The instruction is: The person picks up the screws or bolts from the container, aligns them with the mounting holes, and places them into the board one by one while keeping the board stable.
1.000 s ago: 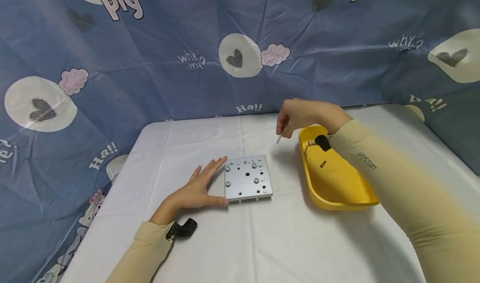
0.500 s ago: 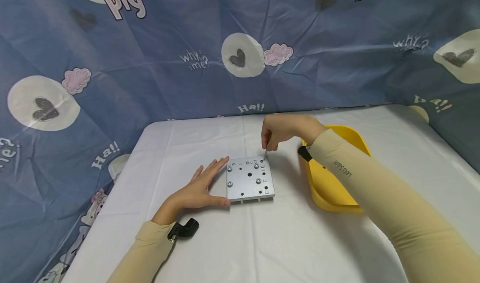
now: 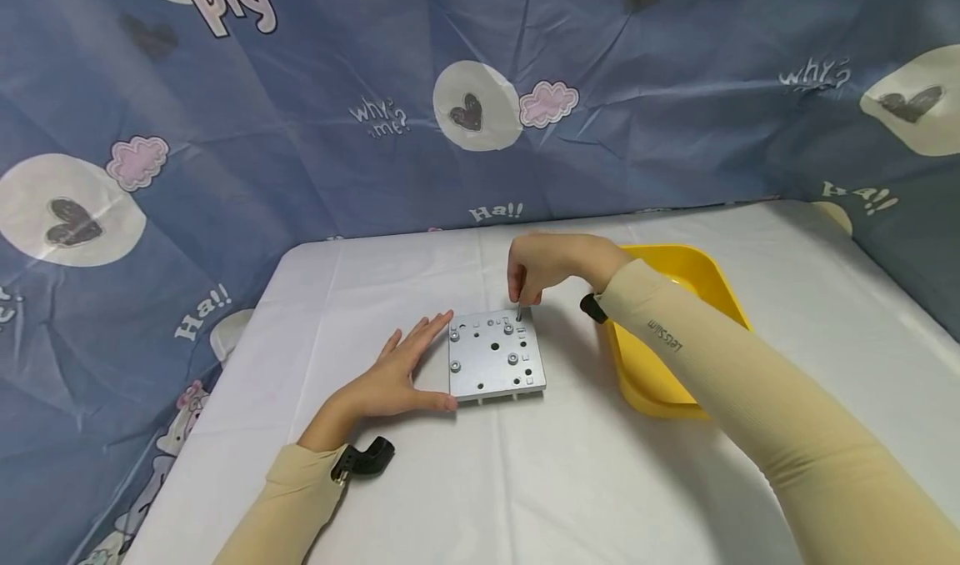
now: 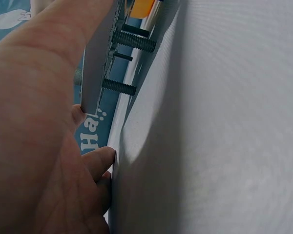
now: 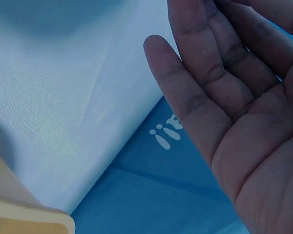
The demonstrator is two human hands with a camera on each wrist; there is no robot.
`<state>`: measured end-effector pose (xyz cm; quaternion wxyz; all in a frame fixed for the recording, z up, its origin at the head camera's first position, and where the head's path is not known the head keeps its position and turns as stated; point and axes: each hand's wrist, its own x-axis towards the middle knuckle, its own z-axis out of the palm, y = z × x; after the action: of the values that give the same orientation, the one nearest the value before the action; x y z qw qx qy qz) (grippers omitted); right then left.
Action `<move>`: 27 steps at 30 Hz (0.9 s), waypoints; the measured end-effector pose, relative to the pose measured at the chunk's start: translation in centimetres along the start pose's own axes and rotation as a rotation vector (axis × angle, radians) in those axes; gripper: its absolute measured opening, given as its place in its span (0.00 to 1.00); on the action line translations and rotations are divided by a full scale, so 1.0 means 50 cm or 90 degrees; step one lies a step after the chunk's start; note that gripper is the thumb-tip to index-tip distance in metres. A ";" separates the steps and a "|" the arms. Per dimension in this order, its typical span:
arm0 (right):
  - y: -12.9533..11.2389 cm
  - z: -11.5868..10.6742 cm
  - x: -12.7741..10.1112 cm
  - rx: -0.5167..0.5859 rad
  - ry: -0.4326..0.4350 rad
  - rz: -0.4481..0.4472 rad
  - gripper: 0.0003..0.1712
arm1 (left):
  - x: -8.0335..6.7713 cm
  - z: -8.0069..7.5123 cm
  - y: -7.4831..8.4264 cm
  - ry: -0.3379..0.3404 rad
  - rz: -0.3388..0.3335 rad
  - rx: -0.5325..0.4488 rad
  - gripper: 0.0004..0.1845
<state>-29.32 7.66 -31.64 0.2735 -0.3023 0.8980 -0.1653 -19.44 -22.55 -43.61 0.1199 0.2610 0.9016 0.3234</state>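
A square silver metal plate with several holes lies on the white-covered table, socket-head screws seated in some of them. Threaded screw shanks stick out under it in the left wrist view. My left hand is spread at the plate's left side, thumb and index fingertip at its two left corners. Between thumb and fingers my right hand pinches a thin silver pin, upright at the far right corner hole. Most of the pin is hidden by the fingers; in the right wrist view the pin does not show.
A yellow bin stands right of the plate, partly under my right forearm. White cloth covers the table. A blue printed curtain hangs behind the far edge. Black wrist mounts sit on both wrists.
My right hand has moved left and toward me from beside the yellow bin, bringing the pin to the plate's far right corner. The left hand and plate have stayed put.
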 end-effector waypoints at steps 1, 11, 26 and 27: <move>-0.001 0.000 -0.001 0.000 0.000 0.003 0.05 | 0.001 0.001 0.000 -0.002 -0.003 -0.001 0.69; -0.011 0.005 0.007 0.002 -0.010 0.006 0.05 | -0.007 -0.001 0.001 -0.004 -0.015 0.003 0.69; -0.013 0.003 0.005 0.001 -0.013 0.009 0.05 | -0.005 0.002 0.002 0.011 0.014 -0.011 0.69; -0.013 0.002 0.005 0.001 -0.011 0.008 0.05 | -0.005 0.001 0.002 0.008 0.009 -0.008 0.69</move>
<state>-29.11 7.00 -31.53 0.2829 -0.2980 0.8972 -0.1620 -19.19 -22.58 -43.58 0.1134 0.2649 0.8983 0.3316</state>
